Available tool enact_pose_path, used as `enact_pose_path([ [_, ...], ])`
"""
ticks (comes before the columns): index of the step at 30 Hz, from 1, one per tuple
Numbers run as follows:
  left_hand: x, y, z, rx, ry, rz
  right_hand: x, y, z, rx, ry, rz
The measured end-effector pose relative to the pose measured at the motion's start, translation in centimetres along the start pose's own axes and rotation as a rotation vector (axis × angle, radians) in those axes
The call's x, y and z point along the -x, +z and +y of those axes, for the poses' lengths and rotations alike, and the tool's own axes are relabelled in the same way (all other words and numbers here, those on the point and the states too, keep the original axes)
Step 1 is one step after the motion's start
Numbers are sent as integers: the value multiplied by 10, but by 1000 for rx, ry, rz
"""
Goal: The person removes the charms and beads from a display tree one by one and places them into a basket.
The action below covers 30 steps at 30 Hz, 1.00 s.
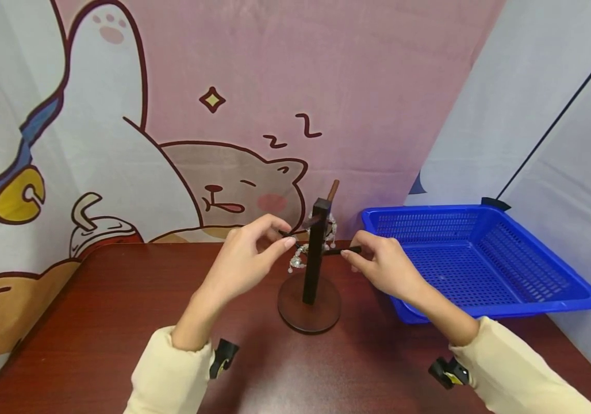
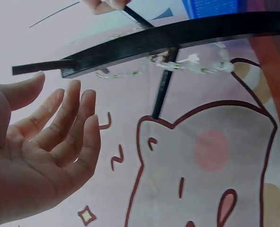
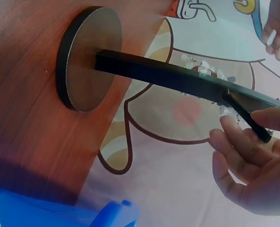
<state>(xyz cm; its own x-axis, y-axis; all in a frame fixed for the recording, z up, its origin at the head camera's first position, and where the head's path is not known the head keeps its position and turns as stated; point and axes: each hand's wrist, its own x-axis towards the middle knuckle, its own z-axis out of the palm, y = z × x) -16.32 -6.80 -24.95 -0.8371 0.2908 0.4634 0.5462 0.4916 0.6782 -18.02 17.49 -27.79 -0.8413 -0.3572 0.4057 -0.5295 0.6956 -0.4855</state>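
Note:
A dark wooden jewelry stand [image 1: 315,259] with a round base [image 1: 309,310] stands upright on the table; short pegs stick out from its post. Clear beaded bracelets [image 1: 297,260] hang at the pegs, partly behind the post. My right hand [image 1: 382,261] pinches the right-hand peg [image 3: 246,117] between thumb and fingers. On the other side, my left hand [image 1: 246,253] is raised beside the left peg [image 2: 163,92]. Its fingers [image 2: 74,123] are spread and loosely bent, with nothing between them and the thumb in the left wrist view.
A blue perforated plastic basket [image 1: 482,310] sits at the right of the reddish-brown table [image 1: 119,333]. Behind the table hangs a cloth printed with cartoon animals [image 1: 326,75].

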Motion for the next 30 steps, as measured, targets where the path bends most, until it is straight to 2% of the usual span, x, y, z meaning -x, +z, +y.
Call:
enact_pose_path([
  [5,-3,-3,9,23,18,-6,1,3,-5,16,-7,8],
  [9,-5,-5,13,21,3,-9,1,5,-9,24,-7,21],
  [15,-6,-6,16,4,9,4,2,8,-15,41,-8,49],
  [24,-9,-8,22,-59,30,63,3,10,-17,90,-38,97],
  [30,-11,-10,23,-71,52,59,4,10,-18,99,-46,104],
])
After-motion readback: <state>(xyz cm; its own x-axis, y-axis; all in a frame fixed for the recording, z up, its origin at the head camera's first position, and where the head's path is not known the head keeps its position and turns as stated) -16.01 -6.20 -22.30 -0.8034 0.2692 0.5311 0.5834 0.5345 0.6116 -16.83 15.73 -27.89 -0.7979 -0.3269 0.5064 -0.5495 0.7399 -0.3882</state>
